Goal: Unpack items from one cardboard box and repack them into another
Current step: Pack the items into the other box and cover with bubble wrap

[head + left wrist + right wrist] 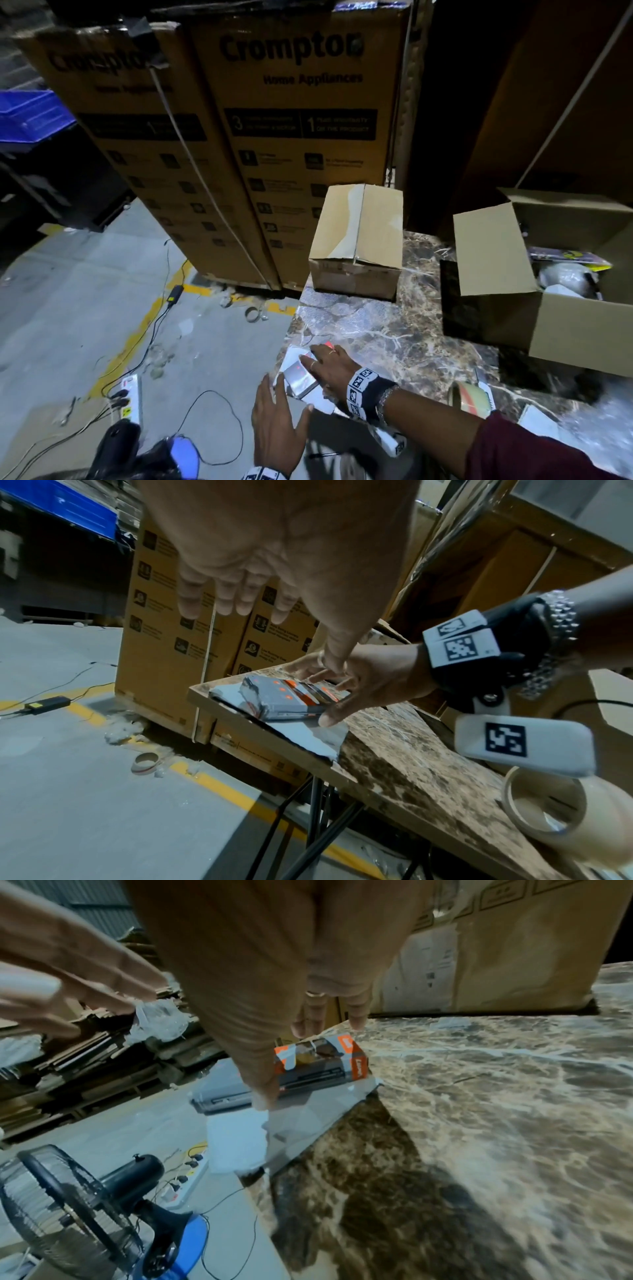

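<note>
Your right hand (330, 368) is lying on a small grey and orange packet (301, 375) at the near left corner of the marble table (394, 329). Its fingers (308, 681) are straight and slightly spread over the top of the packet, and the thumb is touching the near side of it, so you are pressing it down more than gripping it. The packet is lying on a white sheet (308, 737) that is hanging a little over the table edge. Your left hand (277, 421) is hovering just beside the packet, at the table edge, with fingers straight and a little apart; it is holding nothing. The closed cardboard box (356, 243) is standing farther back on the table. The open cardboard box (548, 274) is standing at the right side, well apart from your hands, with some wrapped things inside. A roll of tape (467, 399) is lying near your right forearm.
</note>
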Demonstrator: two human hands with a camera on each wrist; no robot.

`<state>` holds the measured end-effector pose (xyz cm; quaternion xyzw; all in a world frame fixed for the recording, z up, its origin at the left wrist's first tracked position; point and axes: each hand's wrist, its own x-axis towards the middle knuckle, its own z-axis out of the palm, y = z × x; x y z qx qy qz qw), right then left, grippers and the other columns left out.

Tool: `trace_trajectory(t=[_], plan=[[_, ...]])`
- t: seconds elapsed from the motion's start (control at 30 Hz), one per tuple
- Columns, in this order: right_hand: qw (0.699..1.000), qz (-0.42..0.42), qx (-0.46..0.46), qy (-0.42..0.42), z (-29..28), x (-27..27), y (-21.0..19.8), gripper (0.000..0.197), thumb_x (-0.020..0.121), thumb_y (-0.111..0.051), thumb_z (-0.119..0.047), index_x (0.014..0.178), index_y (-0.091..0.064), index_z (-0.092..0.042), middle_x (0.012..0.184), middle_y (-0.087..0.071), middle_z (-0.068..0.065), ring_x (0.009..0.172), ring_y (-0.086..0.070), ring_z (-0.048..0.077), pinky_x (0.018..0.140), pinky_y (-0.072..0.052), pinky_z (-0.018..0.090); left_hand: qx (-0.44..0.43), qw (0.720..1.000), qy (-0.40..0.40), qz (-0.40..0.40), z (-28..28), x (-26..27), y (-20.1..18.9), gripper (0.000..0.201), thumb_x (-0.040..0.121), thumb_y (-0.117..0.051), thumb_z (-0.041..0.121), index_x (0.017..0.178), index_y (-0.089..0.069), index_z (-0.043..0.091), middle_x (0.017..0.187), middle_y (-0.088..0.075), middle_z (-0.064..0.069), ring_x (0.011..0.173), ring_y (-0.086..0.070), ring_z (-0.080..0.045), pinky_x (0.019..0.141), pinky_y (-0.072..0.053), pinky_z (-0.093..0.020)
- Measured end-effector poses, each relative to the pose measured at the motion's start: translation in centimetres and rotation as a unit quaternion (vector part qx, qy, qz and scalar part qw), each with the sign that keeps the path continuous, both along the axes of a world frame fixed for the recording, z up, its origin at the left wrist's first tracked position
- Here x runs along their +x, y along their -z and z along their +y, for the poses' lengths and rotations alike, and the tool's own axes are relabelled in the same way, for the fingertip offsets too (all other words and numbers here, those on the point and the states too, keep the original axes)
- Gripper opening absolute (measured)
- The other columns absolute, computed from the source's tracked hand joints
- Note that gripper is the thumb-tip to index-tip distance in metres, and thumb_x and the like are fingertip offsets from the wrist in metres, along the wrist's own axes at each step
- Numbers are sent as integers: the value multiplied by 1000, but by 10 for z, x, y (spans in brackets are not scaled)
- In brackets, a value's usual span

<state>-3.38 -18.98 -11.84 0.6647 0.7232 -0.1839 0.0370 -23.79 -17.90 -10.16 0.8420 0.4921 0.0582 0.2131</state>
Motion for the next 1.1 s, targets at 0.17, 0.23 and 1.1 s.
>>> trace_trajectory(t=[0.17, 0.23, 1.1], plan=[[999, -29, -33, 19, 16, -9, 7, 73, 95, -52, -4, 158, -17, -14, 160, -18, 23, 150, -14, 39, 116, -4, 65, 34, 998, 53, 23, 4, -1, -3, 81, 89, -42, 68, 147, -40, 12, 149, -44, -24, 135, -40, -39, 98, -48, -57], [998, -30, -44, 30, 23, -12, 8, 68, 96, -51, -6, 156, -20, -12, 157, -23, 24, 147, -19, 40, 115, -4, 67, 34, 997, 63, 34, 8, 1, -6, 83, 88, -41, 68, 148, -39, 11, 151, -43, -24, 137, -37, -39, 100, -47, -58], [910, 9, 152, 386, -176, 179, -183, 77, 74, -72, -45, 142, -38, -33, 118, -42, -5, 112, -48, 22, 89, -45, 41, -27, 931, 304, -203, 0, 204, -105, 93, 85, -49, 72, 160, -14, 30, 167, -13, 4, 153, -16, -15, 120, -27, -35]])
